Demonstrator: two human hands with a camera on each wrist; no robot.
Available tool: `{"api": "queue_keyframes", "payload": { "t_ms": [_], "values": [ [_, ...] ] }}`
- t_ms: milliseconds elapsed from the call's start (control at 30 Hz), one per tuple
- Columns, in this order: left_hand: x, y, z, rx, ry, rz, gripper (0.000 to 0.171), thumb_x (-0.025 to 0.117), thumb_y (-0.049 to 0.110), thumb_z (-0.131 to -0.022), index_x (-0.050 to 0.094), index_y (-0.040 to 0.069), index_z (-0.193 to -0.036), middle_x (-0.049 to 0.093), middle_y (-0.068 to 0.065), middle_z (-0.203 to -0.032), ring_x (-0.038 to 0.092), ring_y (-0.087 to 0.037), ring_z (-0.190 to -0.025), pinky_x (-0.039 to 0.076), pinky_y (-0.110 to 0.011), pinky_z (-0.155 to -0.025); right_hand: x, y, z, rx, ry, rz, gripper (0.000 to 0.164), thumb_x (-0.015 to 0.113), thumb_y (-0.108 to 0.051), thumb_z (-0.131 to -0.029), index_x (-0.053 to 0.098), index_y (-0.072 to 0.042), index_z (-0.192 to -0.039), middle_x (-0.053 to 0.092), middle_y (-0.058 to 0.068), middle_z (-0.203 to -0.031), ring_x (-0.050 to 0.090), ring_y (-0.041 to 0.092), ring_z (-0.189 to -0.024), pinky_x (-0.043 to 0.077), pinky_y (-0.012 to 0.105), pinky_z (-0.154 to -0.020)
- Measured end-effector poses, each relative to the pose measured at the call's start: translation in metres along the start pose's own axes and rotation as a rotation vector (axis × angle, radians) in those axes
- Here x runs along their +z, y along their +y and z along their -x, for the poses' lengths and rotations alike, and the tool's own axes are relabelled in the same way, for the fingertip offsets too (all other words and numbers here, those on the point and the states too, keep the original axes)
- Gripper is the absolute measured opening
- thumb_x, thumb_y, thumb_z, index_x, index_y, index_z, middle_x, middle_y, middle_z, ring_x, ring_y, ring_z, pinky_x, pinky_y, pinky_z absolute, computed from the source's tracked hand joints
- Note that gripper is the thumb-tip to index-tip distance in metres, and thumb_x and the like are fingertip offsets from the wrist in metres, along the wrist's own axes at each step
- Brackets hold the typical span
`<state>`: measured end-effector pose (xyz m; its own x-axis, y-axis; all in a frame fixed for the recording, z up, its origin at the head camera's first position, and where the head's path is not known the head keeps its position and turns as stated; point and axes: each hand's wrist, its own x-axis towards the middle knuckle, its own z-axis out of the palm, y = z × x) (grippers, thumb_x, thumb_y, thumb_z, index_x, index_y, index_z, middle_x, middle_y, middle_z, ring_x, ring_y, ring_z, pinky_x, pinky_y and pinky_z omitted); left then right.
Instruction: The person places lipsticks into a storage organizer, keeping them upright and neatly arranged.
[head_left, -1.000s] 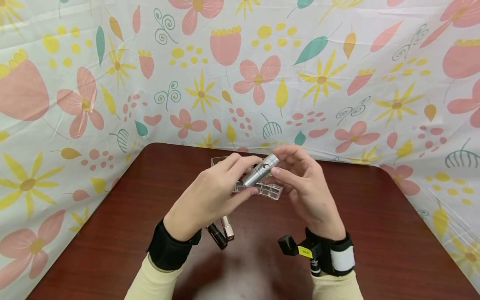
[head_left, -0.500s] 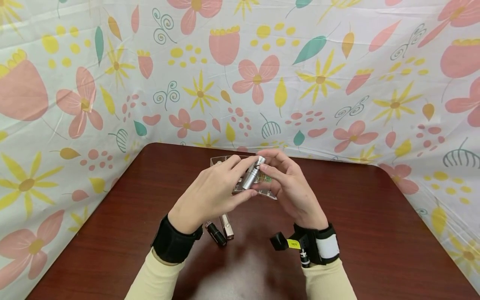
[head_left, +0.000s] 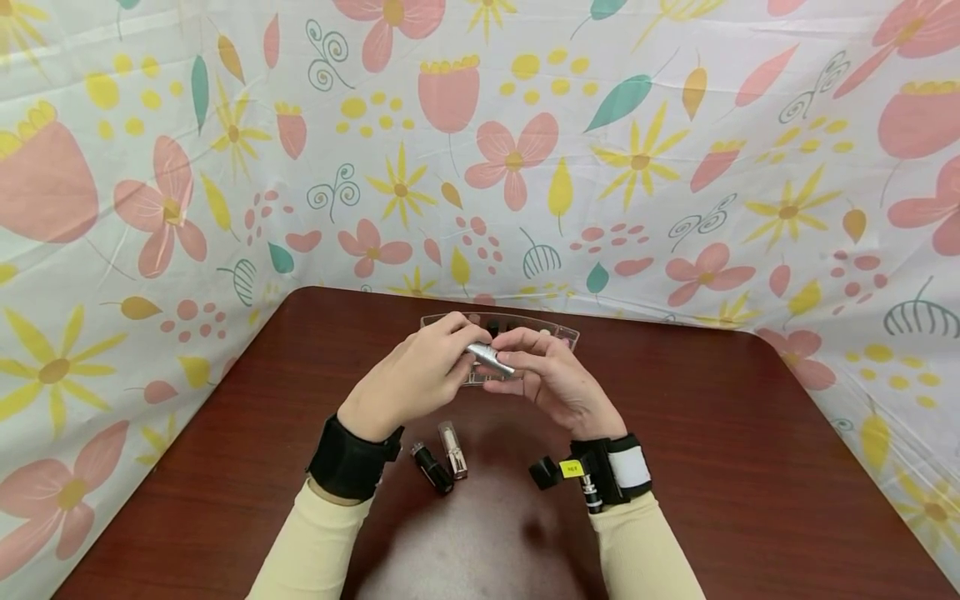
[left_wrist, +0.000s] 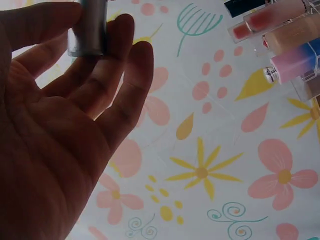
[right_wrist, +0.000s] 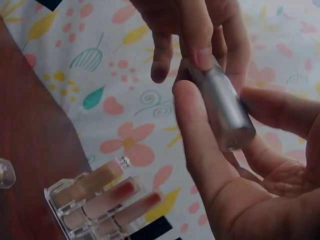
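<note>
Both hands hold a silver lipstick tube [head_left: 491, 360] above the table, in front of the clear organizer [head_left: 566, 333]. My left hand [head_left: 412, 379] pinches one end of it between thumb and fingers. At the other end, my right hand [head_left: 562, 387] grips it with thumb and fingertips. In the right wrist view the tube [right_wrist: 227, 112] looks capped over its whole length, slightly blurred. Below the hands lie a black lipstick [head_left: 432, 468] and a rose-gold lipstick with a clear cap [head_left: 453, 450], side by side.
Several lip glosses [right_wrist: 117, 197] stand in the organizer's slots, partly hidden by the hands in the head view. A floral cloth [head_left: 480, 167] rises behind and beside the dark red-brown table [head_left: 750, 467].
The silver tube has turned from pointing up and right to sloping down to the right. My right hand has moved left and down, closer to my left hand.
</note>
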<state>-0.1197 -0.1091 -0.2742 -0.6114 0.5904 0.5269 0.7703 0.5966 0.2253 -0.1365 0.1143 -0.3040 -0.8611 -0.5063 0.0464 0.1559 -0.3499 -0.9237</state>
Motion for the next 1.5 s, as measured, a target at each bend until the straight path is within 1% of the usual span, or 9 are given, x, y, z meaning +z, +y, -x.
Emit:
{"api": "queue_keyframes", "payload": {
  "t_ms": [133, 200, 400, 633, 767, 900, 1100, 1300, 1500],
  "values": [
    [0.003, -0.002, 0.0, -0.03, -0.012, 0.003, 0.026, 0.057, 0.008, -0.102, 0.066, 0.014, -0.125, 0.059, -0.001, -0.121, 0.062, -0.01, -0.092, 0.054, -0.025, -0.077, -0.001, 0.002, -0.002, 0.032, 0.013, 0.052, 0.015, 0.058, 0.003, -0.098, 0.062, -0.004, -0.111, 0.067, 0.008, -0.111, 0.077, 0.025, -0.094, 0.062, 0.041, -0.086],
    [0.004, -0.001, -0.001, -0.037, -0.011, -0.002, 0.028, 0.056, 0.008, -0.102, 0.064, 0.013, -0.128, 0.059, -0.001, -0.124, 0.064, -0.011, -0.098, 0.055, -0.026, -0.081, 0.0, 0.001, -0.003, 0.046, 0.03, 0.09, 0.017, 0.059, 0.003, -0.098, 0.059, -0.004, -0.114, 0.067, 0.006, -0.108, 0.076, 0.021, -0.093, 0.062, 0.04, -0.084],
    [0.006, 0.003, -0.004, -0.026, -0.038, -0.025, 0.035, 0.053, 0.003, -0.101, 0.06, 0.013, -0.134, 0.062, -0.001, -0.127, 0.063, -0.014, -0.112, 0.056, -0.031, -0.091, 0.003, 0.0, -0.002, 0.08, 0.027, 0.149, 0.031, 0.06, 0.001, -0.097, 0.051, -0.008, -0.125, 0.065, 0.004, -0.106, 0.072, 0.016, -0.087, 0.063, 0.036, -0.081],
    [0.01, 0.006, -0.003, -0.024, -0.074, -0.011, 0.068, 0.06, -0.002, -0.087, 0.045, 0.017, -0.151, 0.053, -0.001, -0.144, 0.059, -0.015, -0.122, 0.055, -0.031, -0.092, 0.002, 0.001, -0.003, 0.065, 0.059, 0.143, 0.037, 0.06, -0.001, -0.098, 0.049, -0.011, -0.132, 0.063, 0.005, -0.11, 0.071, 0.016, -0.088, 0.063, 0.035, -0.079],
    [0.014, 0.007, -0.004, 0.001, -0.087, 0.014, 0.078, 0.074, 0.011, -0.085, 0.04, 0.023, -0.154, 0.051, 0.002, -0.145, 0.057, -0.013, -0.12, 0.053, -0.031, -0.092, -0.001, 0.0, -0.002, 0.056, 0.083, 0.164, 0.037, 0.06, -0.001, -0.099, 0.051, -0.013, -0.133, 0.062, 0.004, -0.108, 0.07, 0.015, -0.087, 0.063, 0.034, -0.077],
    [0.017, 0.006, -0.006, 0.007, -0.068, -0.012, 0.08, 0.083, 0.022, -0.085, 0.042, 0.025, -0.153, 0.052, 0.004, -0.139, 0.056, -0.014, -0.115, 0.052, -0.031, -0.094, -0.001, -0.001, -0.002, 0.032, 0.083, 0.194, 0.032, 0.06, -0.004, -0.1, 0.054, -0.012, -0.131, 0.061, 0.005, -0.106, 0.07, 0.016, -0.087, 0.063, 0.036, -0.079],
    [0.024, 0.001, -0.007, 0.019, -0.037, -0.044, 0.083, 0.084, 0.014, -0.081, 0.043, 0.023, -0.153, 0.049, -0.001, -0.139, 0.053, -0.018, -0.119, 0.054, -0.03, -0.091, 0.001, -0.003, 0.0, 0.001, 0.137, 0.272, 0.031, 0.058, -0.008, -0.102, 0.057, -0.012, -0.133, 0.06, 0.005, -0.109, 0.065, 0.016, -0.093, 0.062, 0.045, -0.082],
    [0.027, 0.0, -0.008, 0.031, -0.003, -0.066, 0.085, 0.085, 0.014, -0.08, 0.043, 0.027, -0.153, 0.048, -0.002, -0.134, 0.052, -0.017, -0.116, 0.055, -0.028, -0.086, 0.003, -0.003, 0.001, -0.027, 0.185, 0.373, 0.033, 0.057, -0.011, -0.104, 0.055, -0.011, -0.137, 0.059, 0.005, -0.11, 0.063, 0.019, -0.097, 0.063, 0.045, -0.08],
    [0.027, 0.0, -0.008, 0.042, 0.01, -0.061, 0.084, 0.086, 0.017, -0.08, 0.044, 0.028, -0.152, 0.051, -0.003, -0.134, 0.055, -0.018, -0.113, 0.055, -0.031, -0.088, 0.003, -0.001, -0.002, -0.022, 0.213, 0.404, 0.034, 0.058, -0.011, -0.101, 0.056, -0.011, -0.135, 0.059, 0.005, -0.108, 0.062, 0.016, -0.092, 0.063, 0.045, -0.076]
  ]
}}
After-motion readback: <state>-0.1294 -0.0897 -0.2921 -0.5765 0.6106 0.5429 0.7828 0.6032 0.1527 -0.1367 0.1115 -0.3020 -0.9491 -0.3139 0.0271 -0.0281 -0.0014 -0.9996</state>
